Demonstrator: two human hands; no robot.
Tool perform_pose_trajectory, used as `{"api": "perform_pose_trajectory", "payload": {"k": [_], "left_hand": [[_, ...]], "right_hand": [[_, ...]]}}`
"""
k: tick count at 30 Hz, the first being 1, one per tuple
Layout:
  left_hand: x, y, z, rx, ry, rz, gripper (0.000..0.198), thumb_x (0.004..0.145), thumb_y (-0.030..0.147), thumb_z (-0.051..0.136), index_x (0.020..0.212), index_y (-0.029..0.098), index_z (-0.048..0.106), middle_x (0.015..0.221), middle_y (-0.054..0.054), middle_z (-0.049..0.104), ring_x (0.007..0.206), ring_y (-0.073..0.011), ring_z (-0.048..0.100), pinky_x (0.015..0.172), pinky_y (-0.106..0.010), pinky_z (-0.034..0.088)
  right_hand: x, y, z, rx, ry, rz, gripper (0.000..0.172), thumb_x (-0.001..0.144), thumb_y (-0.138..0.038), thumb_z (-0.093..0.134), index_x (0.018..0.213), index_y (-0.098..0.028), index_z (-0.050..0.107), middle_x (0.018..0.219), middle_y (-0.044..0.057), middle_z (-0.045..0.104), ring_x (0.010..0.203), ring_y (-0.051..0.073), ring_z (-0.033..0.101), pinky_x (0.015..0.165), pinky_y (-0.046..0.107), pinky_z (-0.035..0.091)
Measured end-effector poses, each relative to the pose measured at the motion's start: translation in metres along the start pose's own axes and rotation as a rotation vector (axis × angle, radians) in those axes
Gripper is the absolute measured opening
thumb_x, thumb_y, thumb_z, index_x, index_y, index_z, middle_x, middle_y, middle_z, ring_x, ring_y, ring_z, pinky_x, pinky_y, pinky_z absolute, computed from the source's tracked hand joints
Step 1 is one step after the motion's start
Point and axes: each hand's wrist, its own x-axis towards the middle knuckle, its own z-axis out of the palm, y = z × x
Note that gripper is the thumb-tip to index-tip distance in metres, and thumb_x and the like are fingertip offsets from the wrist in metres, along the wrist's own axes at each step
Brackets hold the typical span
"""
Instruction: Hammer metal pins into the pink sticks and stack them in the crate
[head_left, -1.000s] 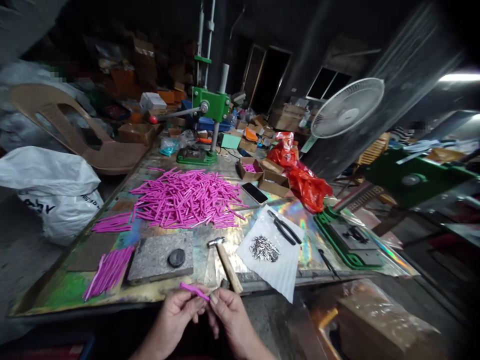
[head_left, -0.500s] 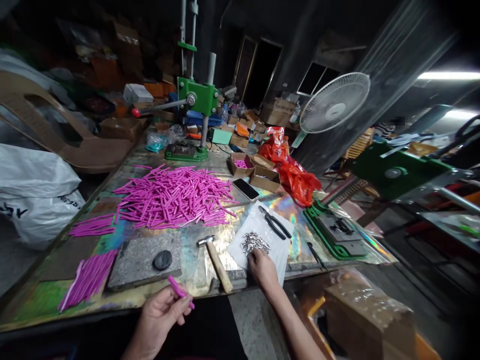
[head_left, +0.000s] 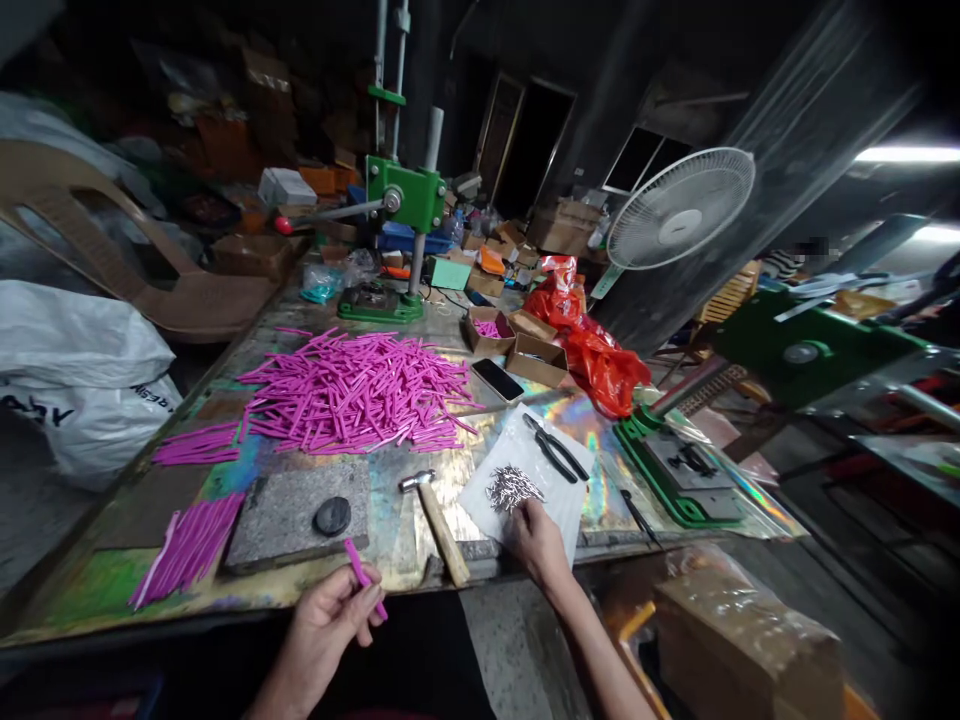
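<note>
My left hand (head_left: 328, 626) is closed on a thin pink strip (head_left: 364, 577), held upright in front of the table's near edge. My right hand (head_left: 535, 540) reaches onto a white sheet (head_left: 559, 495) and its fingertips pinch at a small heap of silvery metal pins (head_left: 511, 486). A wooden-handled hammer (head_left: 437, 524) lies between my hands. A grey stone block (head_left: 289, 515) with a black round disc (head_left: 332, 515) sits just beyond my left hand. A big heap of pink strips (head_left: 352, 391) covers the middle of the table.
Bundles of pink strips (head_left: 187, 548) lie at the left edge. Black pliers (head_left: 553, 448) rest on the sheet, a phone (head_left: 496, 379) and cardboard boxes (head_left: 535, 358) behind. Green presses stand at the back (head_left: 401, 220) and right (head_left: 679, 470). A fan (head_left: 677, 212), red bags (head_left: 592, 350) and a white sack (head_left: 71, 380) surround the table.
A second ago both hands held the pink strip together. My right hand let go and reached to the pin heap; my left hand keeps the strip, now more upright.
</note>
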Motion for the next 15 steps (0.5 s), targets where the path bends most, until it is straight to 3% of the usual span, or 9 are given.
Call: {"api": "perform_pose_trajectory", "payload": {"k": [5,9,15], "left_hand": [[0.0,0.002,0.005,-0.025,-0.028,-0.011,0.032,0.056,0.044,0.067,0.065,0.014,0.061,0.048,0.002,0.058,0.037,-0.0084,0.047,0.038,-0.019,0.039],[-0.001,0.001,0.01,-0.048,-0.049,-0.011,0.026,0.054,0.037,0.07,0.062,0.014,0.06,0.05,0.001,0.058,0.046,-0.0112,0.052,0.038,-0.018,0.04],[-0.003,0.011,0.018,-0.066,-0.117,0.012,0.021,0.059,0.032,0.067,0.064,0.013,0.061,0.05,0.002,0.056,0.046,-0.009,0.049,0.039,-0.017,0.04]], "right_hand": [[-0.012,-0.018,-0.004,0.363,-0.057,-0.001,0.021,0.069,-0.04,0.045,0.074,-0.02,0.047,0.061,-0.002,0.047,0.055,0.014,0.044,0.054,0.027,0.037],[-0.025,-0.043,-0.001,0.596,-0.212,0.022,0.023,0.068,-0.042,0.053,0.071,-0.019,0.049,0.053,-0.005,0.042,0.049,0.011,0.04,0.049,0.025,0.034],[-0.054,-0.079,0.014,0.893,-0.435,0.091,0.024,0.072,-0.039,0.055,0.065,-0.019,0.044,0.055,-0.002,0.051,0.049,0.01,0.043,0.051,0.024,0.034]]}}
